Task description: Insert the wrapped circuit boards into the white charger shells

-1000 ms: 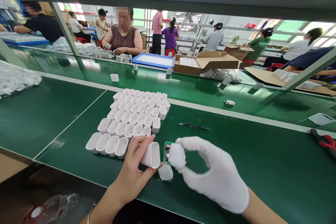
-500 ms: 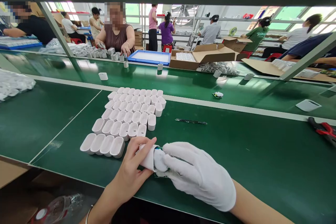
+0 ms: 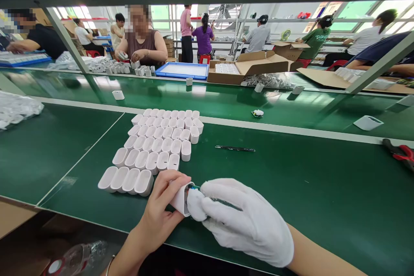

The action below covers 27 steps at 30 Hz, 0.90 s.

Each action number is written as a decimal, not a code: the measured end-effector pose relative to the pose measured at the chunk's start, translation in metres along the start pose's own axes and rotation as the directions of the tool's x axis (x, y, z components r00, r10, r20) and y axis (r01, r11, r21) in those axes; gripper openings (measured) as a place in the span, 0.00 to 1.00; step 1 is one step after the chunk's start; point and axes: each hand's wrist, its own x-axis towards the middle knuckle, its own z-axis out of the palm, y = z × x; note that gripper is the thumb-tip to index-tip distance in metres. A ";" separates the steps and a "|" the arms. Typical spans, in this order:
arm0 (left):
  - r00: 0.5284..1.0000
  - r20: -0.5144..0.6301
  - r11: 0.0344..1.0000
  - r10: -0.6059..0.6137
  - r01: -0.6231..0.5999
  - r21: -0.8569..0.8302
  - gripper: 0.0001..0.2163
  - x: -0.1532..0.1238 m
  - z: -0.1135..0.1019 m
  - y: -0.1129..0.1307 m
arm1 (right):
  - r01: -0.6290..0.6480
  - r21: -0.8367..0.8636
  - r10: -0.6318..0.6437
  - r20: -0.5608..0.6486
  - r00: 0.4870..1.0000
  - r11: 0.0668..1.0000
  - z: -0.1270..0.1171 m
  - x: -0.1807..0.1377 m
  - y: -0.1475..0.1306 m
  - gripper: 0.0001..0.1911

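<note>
My bare left hand (image 3: 160,213) is closed round a white plastic shell (image 3: 181,199), its open end turned to the right. My right hand (image 3: 246,224), in a white glove, pinches a small green circuit board (image 3: 193,188) whose edge shows at the shell's mouth. Both hands meet just above the green mat near the bench's front edge. Just beyond them stands a block of several rows of empty white shells (image 3: 158,146), open ends up.
Black tweezers (image 3: 235,148) lie on the mat right of the block. Red-handled pliers (image 3: 401,153) sit at the far right edge. Loose white shells stand on the green belt (image 3: 226,103) behind. Other people work across it, beside a blue tray (image 3: 184,70) and a cardboard box (image 3: 246,71). A plastic bottle (image 3: 76,258) lies below the bench.
A second ago my right hand held the green board in the open beside the shell. It has since pushed the board into the shell's mouth, and the fingers have closed in over it.
</note>
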 end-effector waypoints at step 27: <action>0.962 0.240 0.990 -0.128 0.140 -0.033 0.24 0.001 -0.004 0.007 | -0.687 0.709 0.637 0.458 0.620 0.160 0.028 0.004 -0.016 0.23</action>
